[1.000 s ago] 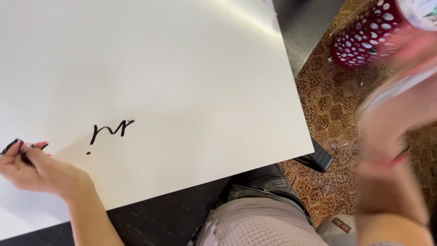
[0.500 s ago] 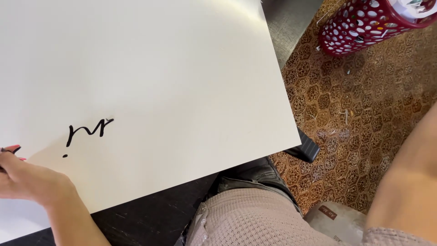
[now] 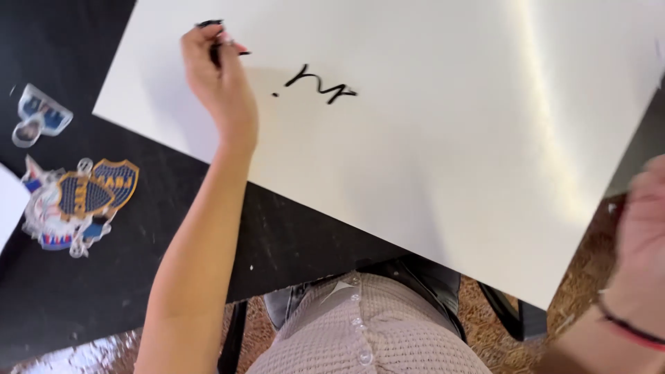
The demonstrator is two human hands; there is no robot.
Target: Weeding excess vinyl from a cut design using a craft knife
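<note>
**Pen in hand above a white board**

The left hand [image 3: 220, 82] is closed around a black marker [image 3: 220, 43], fingers pinched near the tip so the point can meet the white board [image 3: 443, 138] at its upper left area. The forearm stretches across the board's near edge, which steadies the hand for writing. Just right of the marker sits one short black scribble [image 3: 320, 83] with a single dot beside it, the only ink on the sheet. The board lies flat and skewed on a black table [image 3: 298, 242], its lower right corner overhanging the table edge above a brown patterned floor [image 3: 589, 284]. The right hand [image 3: 644, 235] shows blurred at the frame's right edge, well apart from the board's writing, with a dark band at the wrist; whether it is open or closed cannot be told. On the table's left lie two sticker clusters: one large blue and gold crest [image 3: 86, 197] and one smaller pale blue piece [image 3: 38, 114]. The person's knitted, buttoned top fills the lower centre.
</note>
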